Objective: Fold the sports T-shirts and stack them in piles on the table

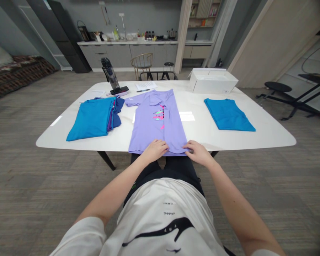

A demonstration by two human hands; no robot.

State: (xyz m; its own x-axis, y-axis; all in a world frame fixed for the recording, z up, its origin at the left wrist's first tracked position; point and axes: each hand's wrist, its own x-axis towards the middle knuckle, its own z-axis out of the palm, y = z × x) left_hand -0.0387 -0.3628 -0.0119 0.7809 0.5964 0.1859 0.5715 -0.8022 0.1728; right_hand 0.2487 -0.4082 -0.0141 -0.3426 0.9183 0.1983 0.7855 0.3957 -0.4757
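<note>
A light purple T-shirt (149, 124) lies on the white table (117, 137), its hem at the near edge. Its right side is folded inward over part of a pink and green print, while the left sleeve stays spread out. At the middle of the hem, my left hand (155, 150) has its fingers closed on the fabric. My right hand (198, 153) pinches the hem's right corner between thumb and fingers. To the left is a stack of folded clothes with a blue shirt (92, 119) on top. A single folded blue shirt (229, 115) lies to the right.
A white box (214, 81) stands at the table's back right. Toward the back left are a dark water bottle (111, 76), a phone (119, 90), a pen (143, 90) and a printed sheet (146, 85). Behind the table stands a chair (142, 63).
</note>
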